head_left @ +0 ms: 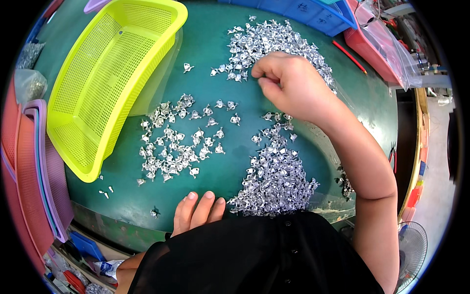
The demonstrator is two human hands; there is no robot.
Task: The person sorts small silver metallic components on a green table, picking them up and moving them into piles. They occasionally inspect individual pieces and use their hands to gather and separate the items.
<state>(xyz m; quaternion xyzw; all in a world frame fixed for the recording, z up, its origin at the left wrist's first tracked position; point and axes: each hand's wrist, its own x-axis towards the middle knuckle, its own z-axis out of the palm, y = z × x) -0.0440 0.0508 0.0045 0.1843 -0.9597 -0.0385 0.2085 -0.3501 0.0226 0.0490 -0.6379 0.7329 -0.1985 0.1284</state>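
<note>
My right hand point(296, 85) is over the near edge of the far pile of small silvery metal parts point(274, 41). Its fingers are curled in with the thumb close to them; whatever they may hold is hidden. My left hand point(198, 211) rests by the table's near edge, fingers stretched out on the green top and holding nothing. Just right of it a dense heap of the same metal parts point(276, 183) reaches up to my black shirt. A looser spread of these parts point(171, 152) lies ahead of my left hand, with a few singles point(235, 119) between the groups.
A yellow-green perforated basket point(110, 132) stands at the left on the green table point(205, 29). Stacked pink and purple baskets point(46, 171) are beside the table. A blue crate point(313, 17), a pink bin point(377, 54) and a red pen point(349, 56) lie at the far right.
</note>
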